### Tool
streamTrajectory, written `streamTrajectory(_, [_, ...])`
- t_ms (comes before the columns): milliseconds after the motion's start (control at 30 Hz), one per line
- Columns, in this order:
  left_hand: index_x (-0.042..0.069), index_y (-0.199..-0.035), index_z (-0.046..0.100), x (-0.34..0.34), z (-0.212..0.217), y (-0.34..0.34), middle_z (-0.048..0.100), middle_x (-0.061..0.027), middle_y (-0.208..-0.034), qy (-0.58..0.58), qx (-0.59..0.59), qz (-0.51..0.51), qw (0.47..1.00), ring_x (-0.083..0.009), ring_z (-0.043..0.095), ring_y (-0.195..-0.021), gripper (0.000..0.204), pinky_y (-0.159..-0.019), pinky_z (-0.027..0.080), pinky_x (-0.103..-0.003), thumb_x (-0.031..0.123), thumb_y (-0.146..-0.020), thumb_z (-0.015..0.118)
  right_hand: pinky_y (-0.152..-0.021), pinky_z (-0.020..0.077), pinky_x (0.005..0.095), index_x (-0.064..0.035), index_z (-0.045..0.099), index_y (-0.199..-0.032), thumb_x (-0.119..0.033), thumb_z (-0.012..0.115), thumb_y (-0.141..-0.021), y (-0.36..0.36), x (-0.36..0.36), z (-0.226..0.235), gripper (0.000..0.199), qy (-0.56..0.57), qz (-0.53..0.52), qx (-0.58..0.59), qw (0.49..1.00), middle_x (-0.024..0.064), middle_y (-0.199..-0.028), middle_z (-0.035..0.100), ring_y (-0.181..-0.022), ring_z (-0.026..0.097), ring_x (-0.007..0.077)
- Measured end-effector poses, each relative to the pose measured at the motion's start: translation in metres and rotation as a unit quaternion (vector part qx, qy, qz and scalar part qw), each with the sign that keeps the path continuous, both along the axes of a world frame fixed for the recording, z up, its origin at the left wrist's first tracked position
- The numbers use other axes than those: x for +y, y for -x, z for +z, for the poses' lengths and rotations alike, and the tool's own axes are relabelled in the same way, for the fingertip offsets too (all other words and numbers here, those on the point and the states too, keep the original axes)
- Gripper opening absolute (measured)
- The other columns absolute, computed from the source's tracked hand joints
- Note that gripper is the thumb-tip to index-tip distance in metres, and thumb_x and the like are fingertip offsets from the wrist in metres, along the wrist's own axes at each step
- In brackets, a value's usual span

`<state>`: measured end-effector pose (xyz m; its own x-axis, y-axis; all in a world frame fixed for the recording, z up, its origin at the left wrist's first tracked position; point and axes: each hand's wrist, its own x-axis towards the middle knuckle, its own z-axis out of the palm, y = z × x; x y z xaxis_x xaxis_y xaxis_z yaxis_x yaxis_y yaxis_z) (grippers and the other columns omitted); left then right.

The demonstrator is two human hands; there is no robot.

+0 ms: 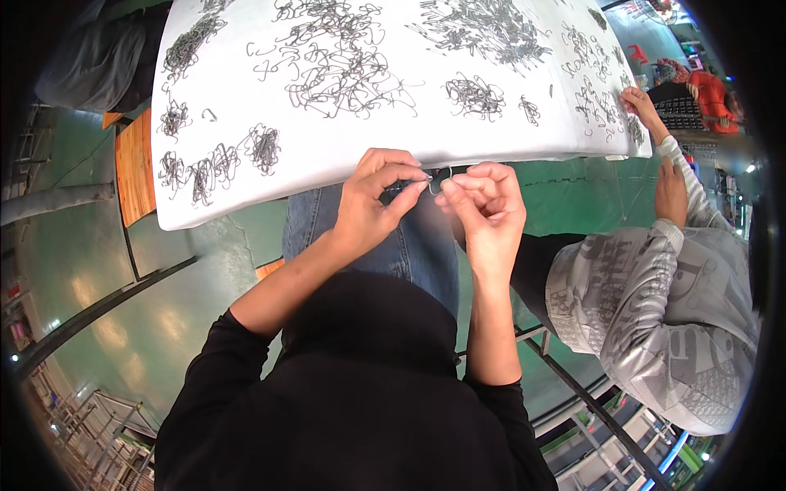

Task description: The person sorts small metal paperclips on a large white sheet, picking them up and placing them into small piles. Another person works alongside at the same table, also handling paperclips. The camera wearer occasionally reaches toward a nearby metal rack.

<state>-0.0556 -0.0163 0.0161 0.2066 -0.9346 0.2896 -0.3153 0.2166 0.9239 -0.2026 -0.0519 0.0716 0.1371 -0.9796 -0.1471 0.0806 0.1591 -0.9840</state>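
Observation:
Just off the near edge of the white-covered table, my two hands are close together at the same height. My left hand (381, 196) pinches thumb and forefinger on a tiny metal piece at their tips, too small to name. My right hand (489, 200) grips a thin bent wire hook (431, 189) whose curve shows in the gap between the hands. Whether the two pieces are joined cannot be made out. Beyond them on the table lies a large loose heap of dark wire hooks (344, 61), with a pile of short, straight-looking metal pieces (487, 37) to its right.
Smaller clumps of wire hooks (262, 147) lie at the table's left, and another clump (475, 96) sits right of centre. At right, a co-worker in a grey patterned top (663, 303) reaches a hand (639, 102) onto the table. A wooden board (135, 168) stands at left.

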Motion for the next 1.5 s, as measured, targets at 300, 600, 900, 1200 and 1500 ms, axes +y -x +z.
streamTrajectory(300, [0.004, -0.093, 0.069, -0.010, 0.000, 0.012, 0.064, -0.0080, -0.101, 0.046, -0.010, -0.027, 0.999, -0.0242, 0.059, -0.095, 0.018, -0.082, 0.049, -0.033, 0.003, -0.076, 0.073, -0.069, 0.0559, 0.0252, 0.0010, 0.050, -0.100, 0.007, 0.066, -0.085, 0.000, 0.008, -0.011, 0.022, 0.142, -0.081, 0.041, 0.986, 0.0121, -0.089, 0.066, -0.075, 0.067, 0.0145])
streamTrajectory(600, [0.005, -0.099, 0.070, -0.174, -0.038, -0.046, 0.066, -0.0087, -0.097, 0.090, -0.250, -0.008, 0.964, -0.0266, 0.061, -0.093, 0.017, -0.083, 0.049, -0.035, 0.010, -0.083, 0.067, -0.072, 0.0584, 0.0293, -0.0008, 0.046, -0.102, 0.010, 0.063, -0.085, 0.011, 0.019, -0.027, 0.026, 0.244, -0.071, 0.099, 0.962, 0.0160, -0.094, 0.065, -0.079, 0.068, 0.0192])
streamTrajectory(900, [0.000, -0.087, 0.061, -0.236, -0.065, -0.041, 0.061, -0.0106, -0.089, 0.125, -0.576, -0.056, 0.806, -0.0240, 0.059, -0.094, 0.013, -0.076, 0.054, -0.034, 0.002, -0.074, 0.058, -0.072, 0.0571, 0.0283, 0.0011, 0.048, -0.097, 0.011, 0.066, -0.083, 0.007, 0.012, -0.039, 0.024, 0.237, -0.060, 0.090, 0.965, 0.0154, -0.090, 0.066, -0.078, 0.068, 0.0169])
streamTrajectory(1200, [-0.002, -0.096, 0.065, -0.171, -0.042, -0.040, 0.068, -0.0164, -0.089, -0.037, -0.189, 0.015, 0.981, -0.0288, 0.067, -0.079, 0.014, -0.072, 0.053, -0.037, 0.008, -0.086, 0.064, -0.071, 0.0559, 0.0260, 0.0009, 0.049, -0.097, 0.009, 0.065, -0.085, -0.002, 0.008, -0.047, 0.022, 0.209, -0.048, 0.072, 0.974, 0.0153, -0.091, 0.067, -0.077, 0.068, 0.0160])
streamTrajectory(1500, [0.002, -0.094, 0.070, -0.057, 0.013, -0.014, 0.071, -0.0024, -0.080, -0.148, 0.150, -0.072, 0.975, -0.0053, 0.061, -0.069, 0.014, -0.062, 0.050, -0.026, 0.012, -0.085, 0.069, -0.070, 0.0563, 0.0257, 0.0017, 0.050, -0.096, 0.010, 0.065, -0.084, -0.011, 0.007, -0.050, 0.021, 0.229, -0.049, 0.063, 0.970, 0.0159, -0.092, 0.066, -0.078, 0.068, 0.0161])
